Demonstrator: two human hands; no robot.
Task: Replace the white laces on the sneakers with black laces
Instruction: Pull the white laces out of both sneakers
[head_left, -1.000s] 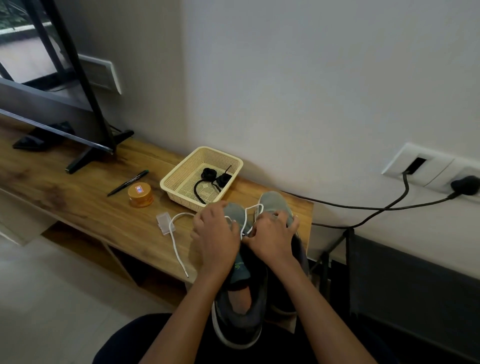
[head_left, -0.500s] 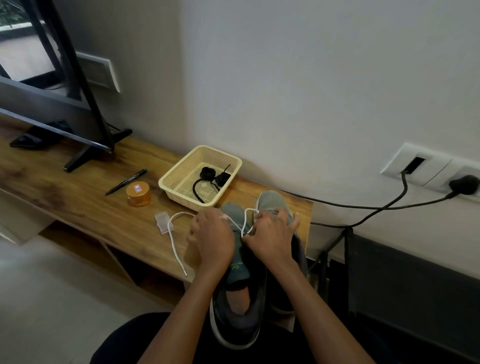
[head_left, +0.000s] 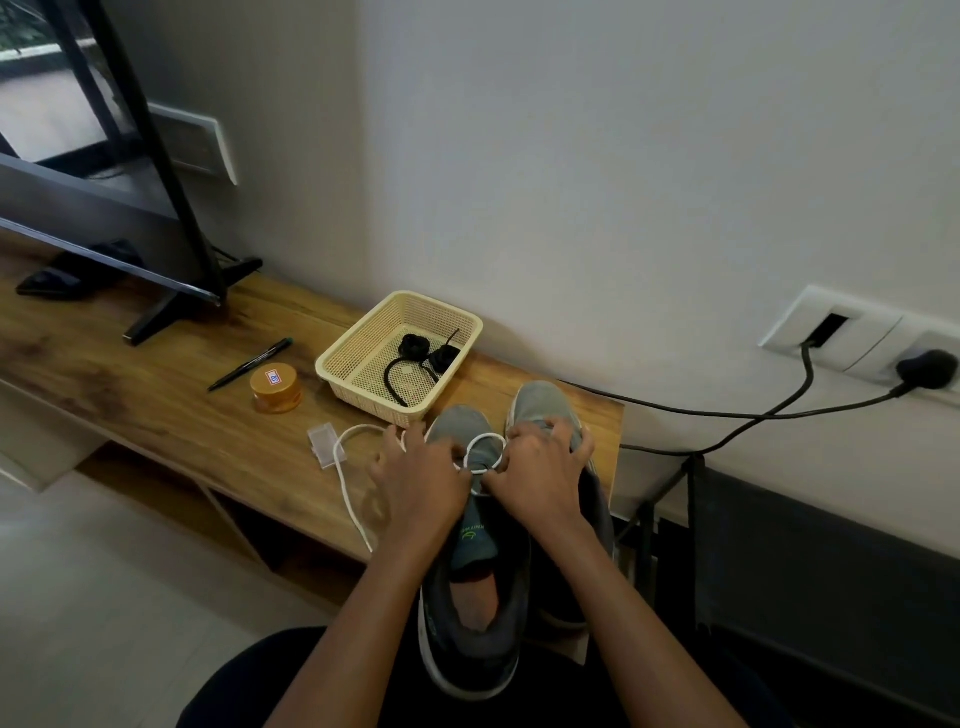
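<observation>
1. We see both hands over a dark grey sneaker (head_left: 470, 623) whose heel overhangs the front edge of the wooden shelf (head_left: 130, 374) towards the lap. The left hand (head_left: 423, 478) and right hand (head_left: 540, 467) each have their fingers curled in, pinching the white lace (head_left: 485, 451) where it loops across the lower eyelets.
2. We judge the job to be at an early stage. One long tail of the white lace lies loose on the wood to the left, and its tip drops past the shelf edge, so part of this shoe is unthreaded. The loop between the hands is still caught in the shoe.
3. The second sneaker (head_left: 540, 402) stands just beside the first, partly under the right hand. We cannot tell the state of its lacing.
4. The black laces (head_left: 415, 353) sit coiled in the cream basket (head_left: 363, 400), not yet taken up. All of the re-lacing is left to do.
5. Room is tight ahead, as the basket's near corner stands just beside the toe of the grey sneaker. To the right the shelf ends close by the second sneaker, where a black cable (head_left: 727, 415) runs along the wall.
6. We find open wood to the left. There a small clear box (head_left: 322, 441) is touching the lace tail, and an orange jar (head_left: 275, 387) and a pen (head_left: 249, 364) lie farther off.
</observation>
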